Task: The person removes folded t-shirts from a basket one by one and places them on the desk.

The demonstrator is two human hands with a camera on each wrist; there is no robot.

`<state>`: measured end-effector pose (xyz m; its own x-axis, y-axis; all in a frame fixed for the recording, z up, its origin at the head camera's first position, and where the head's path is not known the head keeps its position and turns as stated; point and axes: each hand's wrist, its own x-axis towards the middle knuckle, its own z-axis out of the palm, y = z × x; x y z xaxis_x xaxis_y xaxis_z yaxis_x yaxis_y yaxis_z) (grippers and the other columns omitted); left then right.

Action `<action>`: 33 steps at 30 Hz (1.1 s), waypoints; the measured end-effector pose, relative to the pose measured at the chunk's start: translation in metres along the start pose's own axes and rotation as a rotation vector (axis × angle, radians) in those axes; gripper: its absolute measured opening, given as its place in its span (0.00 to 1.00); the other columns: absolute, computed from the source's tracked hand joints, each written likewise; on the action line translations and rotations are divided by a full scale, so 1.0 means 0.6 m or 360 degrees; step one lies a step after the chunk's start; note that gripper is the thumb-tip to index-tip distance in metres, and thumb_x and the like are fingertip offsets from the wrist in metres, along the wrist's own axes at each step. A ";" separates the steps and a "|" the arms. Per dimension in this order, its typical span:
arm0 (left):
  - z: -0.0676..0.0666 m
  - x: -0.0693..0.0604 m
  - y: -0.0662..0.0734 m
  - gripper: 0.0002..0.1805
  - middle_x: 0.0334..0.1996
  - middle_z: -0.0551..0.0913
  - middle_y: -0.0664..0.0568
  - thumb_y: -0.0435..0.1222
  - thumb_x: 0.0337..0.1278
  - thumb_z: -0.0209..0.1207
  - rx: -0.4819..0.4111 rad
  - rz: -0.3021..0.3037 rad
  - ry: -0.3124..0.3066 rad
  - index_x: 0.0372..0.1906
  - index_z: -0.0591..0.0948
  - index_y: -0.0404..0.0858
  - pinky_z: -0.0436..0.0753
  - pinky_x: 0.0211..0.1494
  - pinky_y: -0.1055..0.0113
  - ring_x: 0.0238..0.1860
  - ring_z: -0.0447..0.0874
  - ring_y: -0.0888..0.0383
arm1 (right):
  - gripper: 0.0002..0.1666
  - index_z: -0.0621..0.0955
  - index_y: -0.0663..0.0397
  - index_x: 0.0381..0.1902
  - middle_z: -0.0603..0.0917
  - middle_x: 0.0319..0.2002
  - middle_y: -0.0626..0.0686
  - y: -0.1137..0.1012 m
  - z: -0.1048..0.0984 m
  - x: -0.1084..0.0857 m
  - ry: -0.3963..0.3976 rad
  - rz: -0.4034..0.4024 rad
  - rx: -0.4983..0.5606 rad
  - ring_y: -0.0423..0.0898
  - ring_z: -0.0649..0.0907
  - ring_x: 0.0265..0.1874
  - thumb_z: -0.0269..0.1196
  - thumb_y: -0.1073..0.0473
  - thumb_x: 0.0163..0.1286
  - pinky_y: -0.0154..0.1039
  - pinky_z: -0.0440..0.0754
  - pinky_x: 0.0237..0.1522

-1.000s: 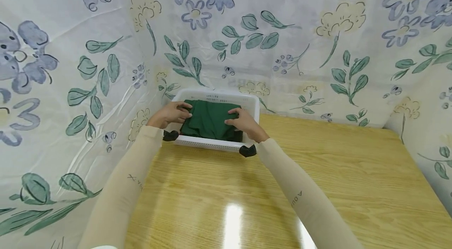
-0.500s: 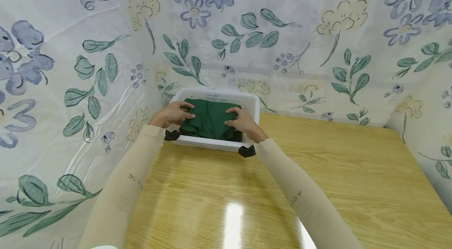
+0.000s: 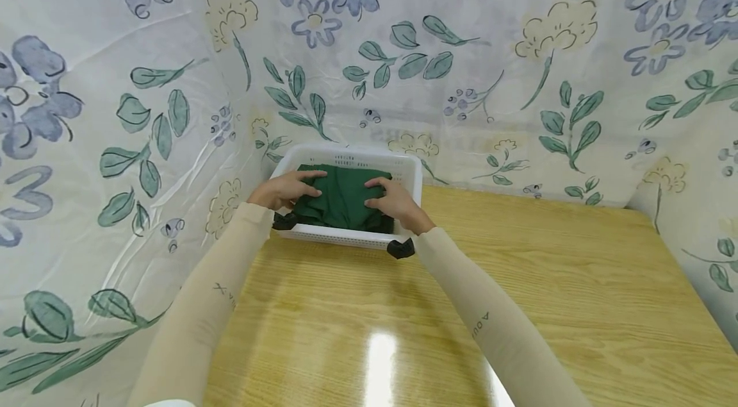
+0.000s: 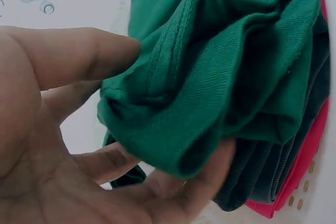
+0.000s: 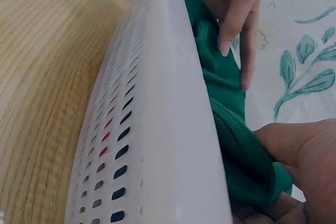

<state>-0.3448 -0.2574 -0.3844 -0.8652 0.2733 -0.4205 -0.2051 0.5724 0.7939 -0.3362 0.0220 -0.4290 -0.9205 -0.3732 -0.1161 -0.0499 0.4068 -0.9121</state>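
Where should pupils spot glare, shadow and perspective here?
Head view: glare streaks on the tabletop, near the bottom edge; left wrist view: dark-shadowed folds in the green cloth; right wrist view: the white basket looms close, its holes smaller farther off.

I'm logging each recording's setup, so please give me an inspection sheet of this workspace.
Surface: wood-grain table, with glare near the person.
Job's things: green cloth over dark cloth and red cloth, inside a white perforated basket.
Clutter: nothing seen.
Hands: left hand at the green cloth's left edge, some fingers beneath; right hand grips its right end.
Cables: nothing seen.
Surroundings: floral sheeting at back and sides.
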 end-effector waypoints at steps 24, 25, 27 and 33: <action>-0.005 -0.017 0.004 0.27 0.60 0.75 0.38 0.29 0.71 0.60 -0.0077 0.0166 0.0185 0.72 0.75 0.42 0.69 0.29 0.69 0.26 0.68 0.62 | 0.24 0.79 0.42 0.64 0.71 0.70 0.56 -0.014 -0.025 -0.009 0.0089 -0.0113 -0.0043 0.53 0.73 0.65 0.69 0.55 0.72 0.52 0.77 0.60; -0.005 -0.018 0.006 0.27 0.62 0.73 0.38 0.30 0.71 0.60 -0.0072 0.0182 0.0188 0.72 0.75 0.42 0.71 0.30 0.69 0.29 0.71 0.61 | 0.24 0.79 0.42 0.64 0.72 0.69 0.57 -0.016 -0.030 -0.011 0.0084 -0.0122 -0.0035 0.54 0.74 0.64 0.69 0.55 0.72 0.52 0.77 0.59; -0.005 -0.022 0.011 0.26 0.64 0.71 0.37 0.31 0.72 0.60 -0.0058 0.0212 0.0187 0.72 0.75 0.43 0.73 0.33 0.68 0.37 0.74 0.57 | 0.24 0.79 0.41 0.64 0.72 0.69 0.58 -0.018 -0.039 -0.016 0.0079 -0.0130 -0.0022 0.54 0.73 0.65 0.69 0.54 0.72 0.52 0.78 0.58; 0.003 -0.029 0.028 0.26 0.73 0.64 0.38 0.33 0.71 0.63 -0.0012 0.0279 0.0204 0.71 0.76 0.45 0.75 0.42 0.63 0.55 0.72 0.47 | 0.23 0.79 0.40 0.64 0.64 0.76 0.57 -0.022 -0.063 -0.030 0.0061 -0.0153 0.0023 0.57 0.68 0.72 0.68 0.56 0.73 0.55 0.78 0.60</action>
<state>-0.3326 -0.2514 -0.3648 -0.9388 0.2673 -0.2172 -0.0497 0.5188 0.8534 -0.3339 0.0551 -0.4002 -0.9258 -0.3778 -0.0127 -0.1337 0.3586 -0.9239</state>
